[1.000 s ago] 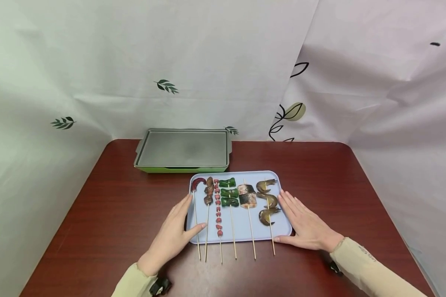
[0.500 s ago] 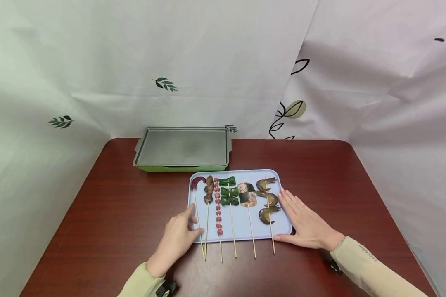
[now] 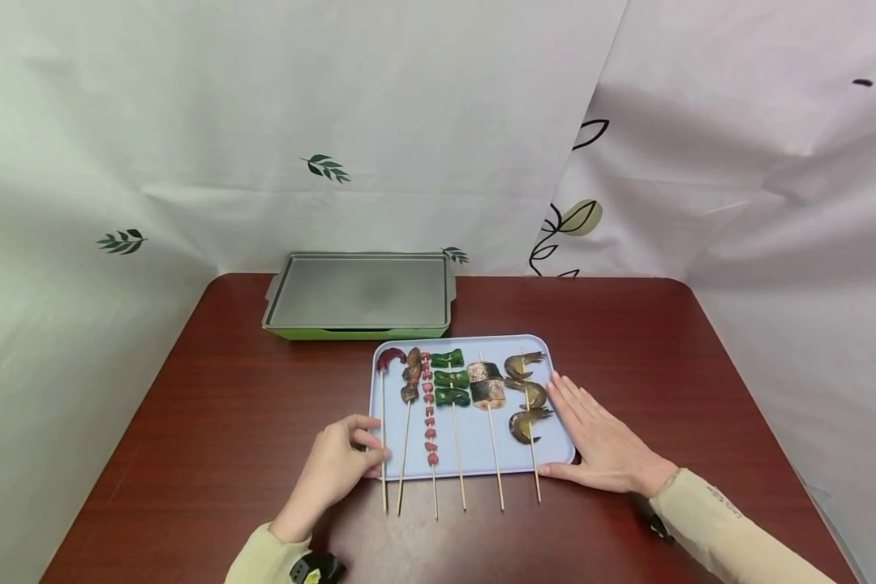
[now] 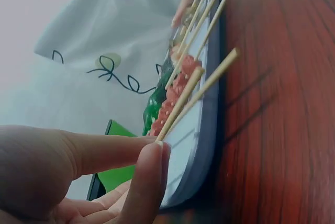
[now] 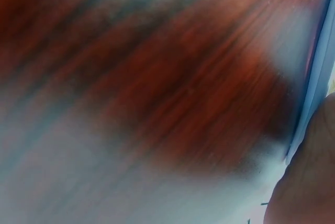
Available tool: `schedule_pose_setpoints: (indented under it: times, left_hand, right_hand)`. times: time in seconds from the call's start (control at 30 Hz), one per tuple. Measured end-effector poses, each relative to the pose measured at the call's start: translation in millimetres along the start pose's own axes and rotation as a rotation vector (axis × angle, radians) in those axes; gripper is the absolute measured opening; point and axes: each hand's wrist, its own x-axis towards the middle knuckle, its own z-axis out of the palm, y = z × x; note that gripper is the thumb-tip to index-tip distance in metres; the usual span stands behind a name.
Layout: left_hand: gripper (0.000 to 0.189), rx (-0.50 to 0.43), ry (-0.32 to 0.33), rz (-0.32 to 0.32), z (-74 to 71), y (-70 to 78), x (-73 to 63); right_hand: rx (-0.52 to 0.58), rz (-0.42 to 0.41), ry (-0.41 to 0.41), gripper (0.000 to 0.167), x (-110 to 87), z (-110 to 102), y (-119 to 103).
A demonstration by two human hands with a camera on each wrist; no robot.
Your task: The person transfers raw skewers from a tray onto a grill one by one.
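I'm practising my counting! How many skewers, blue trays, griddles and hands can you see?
Skewers: 6
Blue tray: 1
Green-and-grey griddle: 1
Hands, the left hand and the right hand: 2
Total: 10

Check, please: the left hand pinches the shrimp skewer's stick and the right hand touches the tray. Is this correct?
Not quite: the head view shows the left hand pinching the stick with the curled red piece; the right hand touches the tray.

maroon tentacle (image 3: 384, 362); pale-blue tray (image 3: 476, 446); red-brown table (image 3: 591, 312); white leaf-patterned backdrop (image 3: 409, 97)
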Motion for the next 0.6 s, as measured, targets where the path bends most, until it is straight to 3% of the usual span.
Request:
schedule_pose_setpoints:
  times: [0.27,0.6]
  left_hand:
    - [0.023,0.008,0.027,-0.035,-7.2,-4.2,0.6]
    - [0.017,0.05,0.077,0.012,-16.9,-2.4,-0.2]
  right_hand:
    - [-0.005,-0.005,0.004,0.116,0.0,1,-1]
    - [-0.009,0.003,-0.001,0.116,-0.5,1,-1]
